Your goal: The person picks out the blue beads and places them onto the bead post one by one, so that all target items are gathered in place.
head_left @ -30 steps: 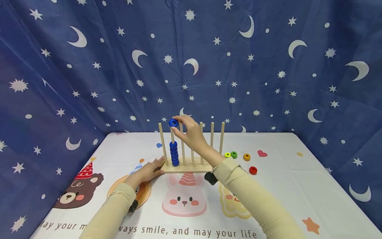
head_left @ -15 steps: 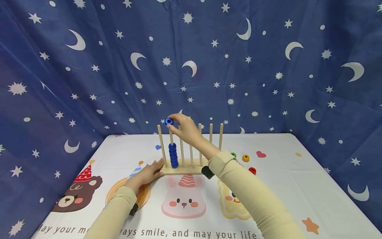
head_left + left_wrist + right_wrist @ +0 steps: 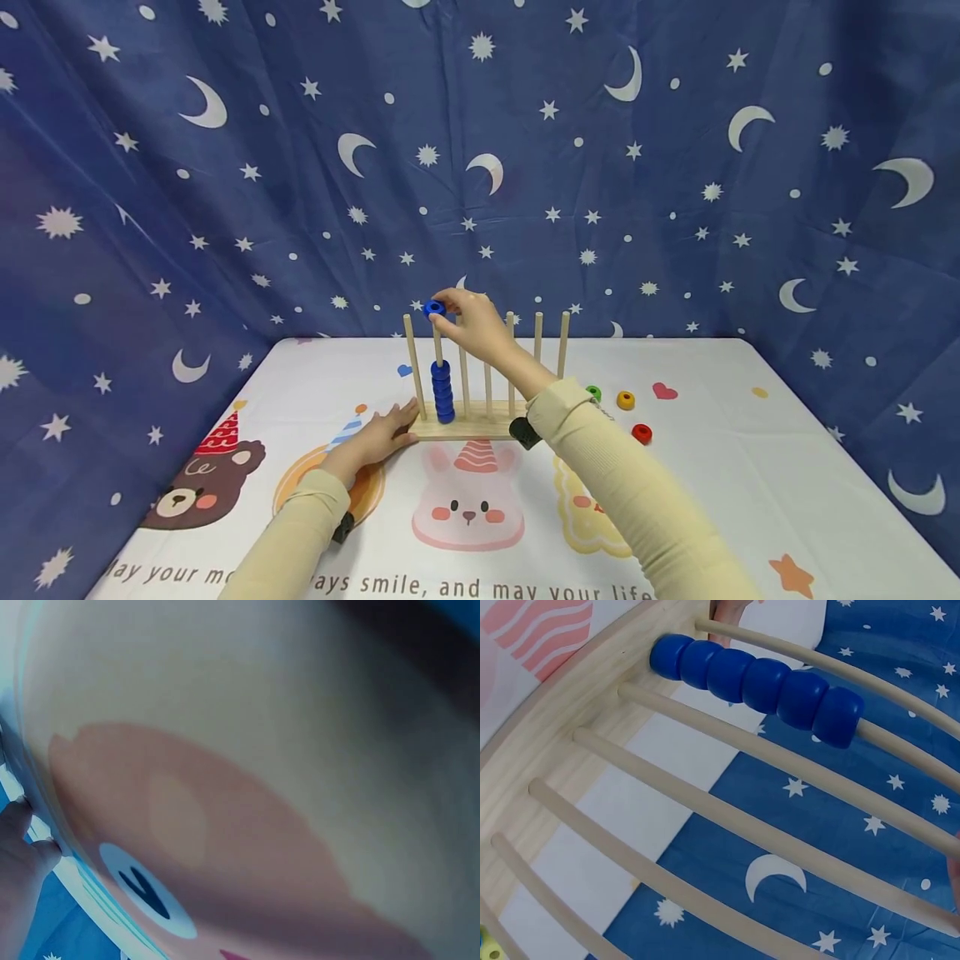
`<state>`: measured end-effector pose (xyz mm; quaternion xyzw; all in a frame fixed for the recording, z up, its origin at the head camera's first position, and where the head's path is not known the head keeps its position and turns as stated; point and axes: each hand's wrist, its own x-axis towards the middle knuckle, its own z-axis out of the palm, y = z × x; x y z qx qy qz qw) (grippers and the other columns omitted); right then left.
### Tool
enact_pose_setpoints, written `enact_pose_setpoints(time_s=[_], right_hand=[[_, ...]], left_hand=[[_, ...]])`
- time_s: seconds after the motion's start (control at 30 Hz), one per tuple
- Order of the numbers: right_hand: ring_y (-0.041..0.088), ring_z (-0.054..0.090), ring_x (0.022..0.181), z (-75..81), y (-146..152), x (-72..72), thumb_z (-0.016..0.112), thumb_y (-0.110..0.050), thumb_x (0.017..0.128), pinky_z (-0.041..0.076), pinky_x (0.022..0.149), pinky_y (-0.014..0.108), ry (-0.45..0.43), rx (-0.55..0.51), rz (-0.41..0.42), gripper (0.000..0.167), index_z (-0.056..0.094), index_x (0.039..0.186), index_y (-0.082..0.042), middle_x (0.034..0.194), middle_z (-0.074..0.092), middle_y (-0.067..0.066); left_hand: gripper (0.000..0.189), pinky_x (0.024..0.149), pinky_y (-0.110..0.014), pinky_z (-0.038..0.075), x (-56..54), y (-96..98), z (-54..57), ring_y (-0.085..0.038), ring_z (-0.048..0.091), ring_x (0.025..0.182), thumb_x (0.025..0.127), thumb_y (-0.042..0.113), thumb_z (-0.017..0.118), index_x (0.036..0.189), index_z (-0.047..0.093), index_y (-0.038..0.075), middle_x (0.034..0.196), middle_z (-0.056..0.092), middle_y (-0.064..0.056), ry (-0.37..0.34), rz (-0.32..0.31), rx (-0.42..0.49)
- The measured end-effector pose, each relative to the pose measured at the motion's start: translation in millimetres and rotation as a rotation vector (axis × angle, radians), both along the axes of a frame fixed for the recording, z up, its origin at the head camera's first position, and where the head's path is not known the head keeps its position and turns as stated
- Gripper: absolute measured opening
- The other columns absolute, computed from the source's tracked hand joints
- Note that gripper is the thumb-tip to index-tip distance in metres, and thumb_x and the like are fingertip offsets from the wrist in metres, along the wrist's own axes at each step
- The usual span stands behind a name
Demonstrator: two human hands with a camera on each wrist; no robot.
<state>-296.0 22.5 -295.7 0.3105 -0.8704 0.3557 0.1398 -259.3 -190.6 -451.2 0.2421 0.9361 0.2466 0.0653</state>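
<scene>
My right hand (image 3: 478,327) pinches a blue bead (image 3: 434,309) between thumb and fingers. The bead is right at the top of the second peg from the left, its hole facing up and toward the head camera. Lower on that peg sits a stack of several blue beads (image 3: 442,392), seen from the side as a blue row (image 3: 763,684) in the right wrist view. My left hand (image 3: 381,435) rests at the left end of the rack's wooden base (image 3: 468,429), fingers extended and thumb by the front edge. Its fingertips (image 3: 46,851) show at the left wrist view's edge.
Other upright pegs (image 3: 413,367) stand bare on either side of the stack. Right of the rack lie loose beads: green (image 3: 594,392), orange (image 3: 626,401) and red (image 3: 641,433). A yellow bead (image 3: 490,951) shows in the right wrist view. A blue starry curtain (image 3: 480,167) hangs behind the table.
My right hand has carried the blue bead slightly left and down relative to the rack, from beside the second peg's top to right over it. The left hand stays at the base.
</scene>
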Motion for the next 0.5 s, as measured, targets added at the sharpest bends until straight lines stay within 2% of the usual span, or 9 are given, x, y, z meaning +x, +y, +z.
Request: enact_pose_setpoints(time_s=[0.33,0.5], right_hand=[[0.025,0.064,0.105,1.5,4.2,-0.6,0.062,-0.022,0.092,0.053,0.091,0.035,0.033,0.058,0.012,0.031,0.063,0.115,-0.002,0.112,0.068,0.013],[0.025,0.064,0.107,5.2,7.6,-4.7,0.063,-0.023,0.091,0.053,0.092,0.032,-0.044,-0.029,0.027,0.033,0.064,0.115,-0.001,0.115,0.067,0.016]], left_hand=[[0.056,0.105,-0.074,0.012,-1.0,0.9,-0.9,-0.056,0.023,0.133,0.095,0.02,0.054,0.141,0.035,-0.007,0.148,0.029,-0.027,-0.013,0.008,0.002],[0.057,0.105,-0.074,0.012,-1.0,1.7,-0.2,-0.056,0.023,0.134,0.095,0.02,0.055,0.141,0.035,-0.007,0.149,0.028,-0.026,-0.024,0.015,0.002]])
